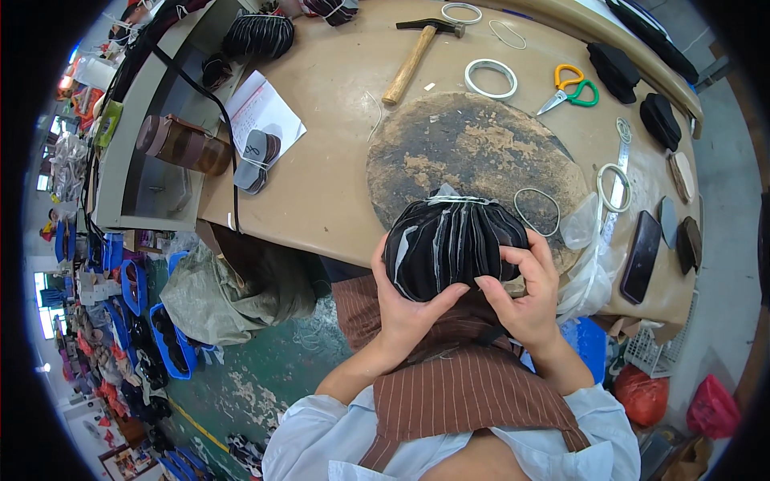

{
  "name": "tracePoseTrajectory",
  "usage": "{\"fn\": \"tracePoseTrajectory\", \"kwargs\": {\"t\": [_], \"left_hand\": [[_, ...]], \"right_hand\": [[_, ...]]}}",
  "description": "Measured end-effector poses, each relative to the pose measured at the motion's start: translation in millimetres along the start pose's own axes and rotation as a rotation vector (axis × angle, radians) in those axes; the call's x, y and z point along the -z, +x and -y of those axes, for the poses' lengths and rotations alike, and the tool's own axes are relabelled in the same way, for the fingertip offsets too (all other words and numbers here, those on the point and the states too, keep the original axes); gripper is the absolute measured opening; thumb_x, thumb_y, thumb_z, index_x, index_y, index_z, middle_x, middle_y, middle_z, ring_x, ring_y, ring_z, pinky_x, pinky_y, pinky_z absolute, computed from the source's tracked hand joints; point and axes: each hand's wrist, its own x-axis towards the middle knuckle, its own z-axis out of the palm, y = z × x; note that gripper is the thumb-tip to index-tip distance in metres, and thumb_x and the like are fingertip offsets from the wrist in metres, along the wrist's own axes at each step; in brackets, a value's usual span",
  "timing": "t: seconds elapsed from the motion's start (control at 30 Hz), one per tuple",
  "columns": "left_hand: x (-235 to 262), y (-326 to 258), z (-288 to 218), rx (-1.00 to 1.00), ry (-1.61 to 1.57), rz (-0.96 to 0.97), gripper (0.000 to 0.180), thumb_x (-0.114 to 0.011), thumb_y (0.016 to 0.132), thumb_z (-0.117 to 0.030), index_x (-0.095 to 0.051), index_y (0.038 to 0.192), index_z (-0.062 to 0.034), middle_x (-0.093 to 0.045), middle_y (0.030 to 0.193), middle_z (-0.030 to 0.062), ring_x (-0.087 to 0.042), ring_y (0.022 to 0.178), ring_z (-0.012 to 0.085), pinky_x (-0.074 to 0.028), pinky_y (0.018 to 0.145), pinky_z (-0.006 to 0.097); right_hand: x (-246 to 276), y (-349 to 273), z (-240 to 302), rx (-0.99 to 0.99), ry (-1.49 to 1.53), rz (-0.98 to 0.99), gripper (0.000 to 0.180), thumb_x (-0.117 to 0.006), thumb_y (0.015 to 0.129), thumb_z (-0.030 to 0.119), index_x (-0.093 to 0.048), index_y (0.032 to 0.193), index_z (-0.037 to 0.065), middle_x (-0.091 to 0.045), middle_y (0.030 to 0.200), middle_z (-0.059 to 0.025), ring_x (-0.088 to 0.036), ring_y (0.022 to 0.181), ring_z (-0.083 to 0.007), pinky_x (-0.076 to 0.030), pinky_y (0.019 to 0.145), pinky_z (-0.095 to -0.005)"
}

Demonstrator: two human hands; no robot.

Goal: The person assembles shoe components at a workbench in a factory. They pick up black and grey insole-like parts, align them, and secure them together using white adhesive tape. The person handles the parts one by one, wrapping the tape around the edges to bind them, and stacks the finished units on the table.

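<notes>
Between my two hands is a thick bundle of black cut pieces [449, 248], stacked on edge and fanned out, with whitish edges between some layers. A pale band runs across its far end. My left hand [409, 309] clasps the left side, thumb along the near edge. My right hand [525, 293] grips the right side, its fingertips bent onto the layers and the thumb at the near edge. The bundle is held at the near edge of a round, worn board [481, 144]. A loose elastic band [537, 212] lies on the board beside the bundle.
Beyond the board lie a hammer [411, 64], a roll of tape [491, 78] and scissors [571, 88]. At right are a phone [640, 256], a metal ruler [618, 192] and black bundles [613, 70]. A brown bottle [183, 144] and a small tied stack [257, 160] stand left.
</notes>
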Motion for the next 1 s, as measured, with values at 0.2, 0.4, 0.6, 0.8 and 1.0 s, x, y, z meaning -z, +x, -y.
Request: {"fn": "tracePoseTrajectory", "kwargs": {"t": [0.2,0.4,0.6,0.8,1.0], "left_hand": [[-0.2,-0.2,-0.9,0.026,-0.022,-0.009,0.102,-0.087,0.066,-0.014,-0.017,0.139,0.0015,-0.044,0.129,0.0201,-0.049,0.118,0.0251,-0.038,0.102,0.038],[0.0,1.0,-1.9,0.018,-0.009,-0.006,0.101,-0.087,0.066,-0.013,-0.018,0.139,0.0018,-0.044,0.128,0.0198,-0.049,0.118,0.0246,-0.039,0.102,0.037],[-0.8,1.1,-2.9,0.022,-0.031,-0.005,0.101,-0.087,0.067,-0.013,-0.018,0.139,0.0014,-0.044,0.128,0.0196,-0.049,0.118,0.0241,-0.039,0.102,0.037],[-0.7,1.2,-4.5,0.024,-0.041,-0.003,0.101,-0.086,0.067,-0.012,-0.017,0.139,0.0011,-0.043,0.128,0.0193,-0.049,0.118,0.0241,-0.039,0.102,0.037],[0.2,0.1,-2.4,0.033,-0.002,-0.007,0.101,-0.086,0.067,-0.011,-0.017,0.14,0.0012,-0.043,0.129,0.0191,-0.048,0.119,0.0242,-0.039,0.102,0.037]], "right_hand": [[-0.2,1.4,-0.7,0.031,-0.012,-0.005,0.039,-0.081,0.07,0.015,-0.063,0.1,-0.003,-0.054,0.113,-0.0204,-0.059,0.099,-0.0313,-0.048,0.086,-0.0359],[-0.3,2.5,2.5,0.024,-0.024,-0.007,0.039,-0.081,0.071,0.017,-0.064,0.101,-0.001,-0.054,0.115,-0.0203,-0.059,0.101,-0.0312,-0.047,0.087,-0.0363],[-0.2,2.4,2.3,0.039,-0.046,-0.005,0.038,-0.081,0.071,0.016,-0.064,0.101,-0.001,-0.054,0.116,-0.0201,-0.059,0.101,-0.031,-0.047,0.087,-0.0362],[-0.8,2.4,2.8,0.038,-0.041,-0.012,0.038,-0.08,0.071,0.014,-0.063,0.1,-0.001,-0.054,0.115,-0.0195,-0.059,0.101,-0.0309,-0.048,0.086,-0.0361],[-1.2,1.8,0.4,0.042,-0.048,-0.011,0.037,-0.079,0.072,0.014,-0.063,0.101,-0.002,-0.054,0.115,-0.0199,-0.059,0.101,-0.0316,-0.048,0.086,-0.0364]]}}
